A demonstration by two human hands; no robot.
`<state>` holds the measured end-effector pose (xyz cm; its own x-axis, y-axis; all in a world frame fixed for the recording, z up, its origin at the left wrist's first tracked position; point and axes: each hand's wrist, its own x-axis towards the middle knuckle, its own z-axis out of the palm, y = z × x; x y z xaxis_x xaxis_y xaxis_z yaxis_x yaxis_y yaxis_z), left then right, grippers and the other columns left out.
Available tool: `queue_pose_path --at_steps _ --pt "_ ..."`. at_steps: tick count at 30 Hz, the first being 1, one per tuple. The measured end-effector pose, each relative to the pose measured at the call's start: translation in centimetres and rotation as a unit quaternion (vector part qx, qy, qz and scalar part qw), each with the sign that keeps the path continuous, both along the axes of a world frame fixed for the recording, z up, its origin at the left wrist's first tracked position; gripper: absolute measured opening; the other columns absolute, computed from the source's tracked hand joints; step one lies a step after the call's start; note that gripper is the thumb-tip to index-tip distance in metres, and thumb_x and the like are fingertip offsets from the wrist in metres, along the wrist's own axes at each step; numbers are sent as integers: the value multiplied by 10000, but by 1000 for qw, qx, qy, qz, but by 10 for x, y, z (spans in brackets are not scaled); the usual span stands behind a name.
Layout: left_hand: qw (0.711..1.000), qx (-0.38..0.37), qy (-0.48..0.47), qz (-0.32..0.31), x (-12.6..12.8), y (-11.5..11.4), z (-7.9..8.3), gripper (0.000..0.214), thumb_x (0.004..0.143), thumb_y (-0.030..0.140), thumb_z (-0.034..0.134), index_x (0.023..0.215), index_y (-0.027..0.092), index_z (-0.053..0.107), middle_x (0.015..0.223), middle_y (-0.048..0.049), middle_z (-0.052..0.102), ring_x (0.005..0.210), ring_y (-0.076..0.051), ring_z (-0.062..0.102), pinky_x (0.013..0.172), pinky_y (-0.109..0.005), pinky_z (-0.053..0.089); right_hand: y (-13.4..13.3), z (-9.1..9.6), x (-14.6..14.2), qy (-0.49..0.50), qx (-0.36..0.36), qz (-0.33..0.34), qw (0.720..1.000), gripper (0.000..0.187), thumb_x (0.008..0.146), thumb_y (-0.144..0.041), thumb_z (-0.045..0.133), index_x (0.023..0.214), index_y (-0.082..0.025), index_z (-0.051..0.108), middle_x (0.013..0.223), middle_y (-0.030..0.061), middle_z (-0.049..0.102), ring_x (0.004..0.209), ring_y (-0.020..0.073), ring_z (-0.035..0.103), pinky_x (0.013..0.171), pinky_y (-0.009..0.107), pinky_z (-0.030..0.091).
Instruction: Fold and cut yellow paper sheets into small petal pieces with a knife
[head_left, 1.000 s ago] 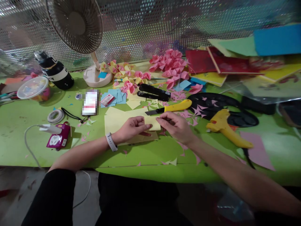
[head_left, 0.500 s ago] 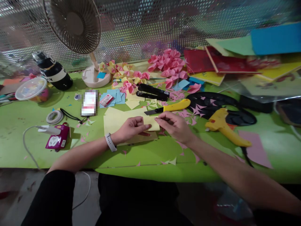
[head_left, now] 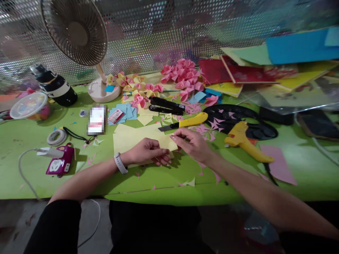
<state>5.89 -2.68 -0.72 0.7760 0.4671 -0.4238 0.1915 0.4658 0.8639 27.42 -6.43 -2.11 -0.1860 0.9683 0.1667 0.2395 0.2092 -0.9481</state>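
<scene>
Paper [head_left: 167,141]: small, yellow; located between the two hands, above the near right part of the yellow sheets [head_left: 127,141].
Right hand [head_left: 193,144]: thumb and forefinger narrowed to a pinch, holding the paper at its right edge.
Left hand [head_left: 145,151]: at the left side of the paper, thumb beside its lower edge, other fingers slightly parted beneath; whether they grip it cannot be told.
Wristband [head_left: 120,163]: white, on the left wrist.
Sheets: flat on the green table [head_left: 90,183], partly under the left hand.
Knife [head_left: 192,120]: yellow handle, beyond the right hand; blade directed left, near the sheets.
Stapler [head_left: 167,106]: black, beyond the knife.
Flowers [head_left: 182,73]: pink, heaped behind the stapler.
Glue gun [head_left: 243,141]: yellow, right of the right hand, beside the black tray [head_left: 263,133].
Phone [head_left: 96,120]: left of the blue papers [head_left: 129,111]; screen obscured.
Tape [head_left: 56,137]: white roll, beyond the purple adapter [head_left: 61,162].
Fan [head_left: 78,33]: rear left, right of the bottle [head_left: 57,90].
</scene>
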Motion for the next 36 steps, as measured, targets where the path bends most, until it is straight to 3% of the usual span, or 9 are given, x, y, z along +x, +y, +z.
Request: queue_pose_path --at_steps 6,9,16,36 --pt "1000 23 -13 0 -2 6 3 490 751 525 831 877 67 710 868 -137 787 720 -147 754 686 -257 615 1 2 7 32 -170 122 977 258 826 -443 751 821 -191 701 649 -1 659 476 98 545 395 214 426" --pt "999 37 -21 -4 -4 10 6 471 762 515 828 873 74 707 863 -127 786 712 -143 752 694 -258 618 2 4 11 55 -207 167 963 219 812 -374 772 886 -172 737 674 11 709 477 89 581 403 195 465" --pt "998 59 -24 -24 -6 12 15 436 787 492 815 861 76 708 841 -121 786 715 -147 759 692 -254 626 1 5 12 74 -207 154 963 140 792 -313 768 860 -191 759 737 35 755 525 109 644 434 211 535" --pt "996 73 -8 -51 -6 15 7 440 793 496 805 866 74 703 865 -133 788 734 -157 766 726 -278 637 -1 6 5 73 -244 159 954 148 774 -315 809 756 -192 729 685 44 738 482 110 614 383 229 513"
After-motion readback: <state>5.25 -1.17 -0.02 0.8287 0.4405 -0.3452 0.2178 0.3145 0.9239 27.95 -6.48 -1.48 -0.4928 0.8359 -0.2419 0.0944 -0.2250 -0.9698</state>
